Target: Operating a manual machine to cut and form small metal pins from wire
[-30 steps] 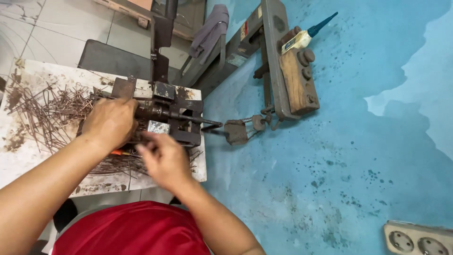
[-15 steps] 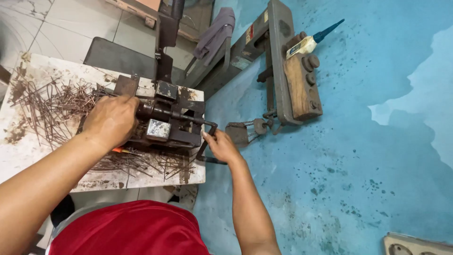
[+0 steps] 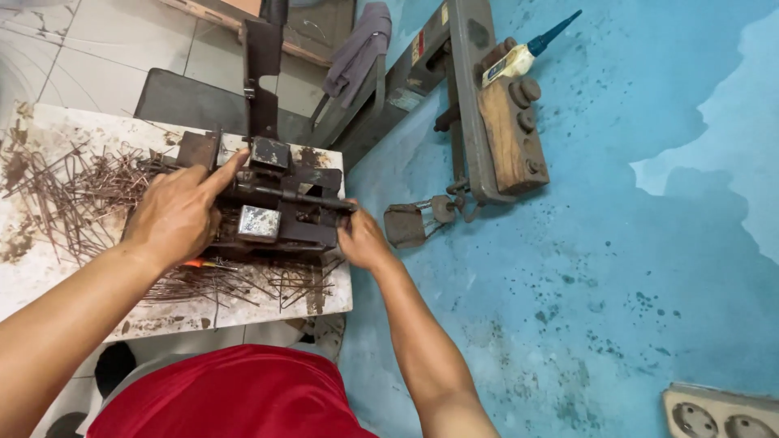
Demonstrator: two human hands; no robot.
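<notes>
A dark, greasy metal bench machine (image 3: 280, 212) with a horizontal rod stands on a stained white board (image 3: 49, 268). My left hand (image 3: 180, 212) lies flat on its left side, forefinger stretched toward the top block. My right hand (image 3: 362, 239) grips the right end of the machine, where the rod ends; what its fingers close on is partly hidden. Rusty thin metal pins (image 3: 73, 191) lie in a heap left of the machine, and more pins (image 3: 268, 284) lie in front of it.
A grey steel frame with a wooden block (image 3: 507, 142) leans on the blue floor to the right, a glue bottle (image 3: 519, 53) on top and a rusty clamp (image 3: 418, 221) below. A socket strip (image 3: 718, 414) sits at the bottom right. Grey cloth (image 3: 361, 49) hangs behind.
My right hand left the front of the machine, swung out to its right side, and now grips the right end. The left hand stayed put.
</notes>
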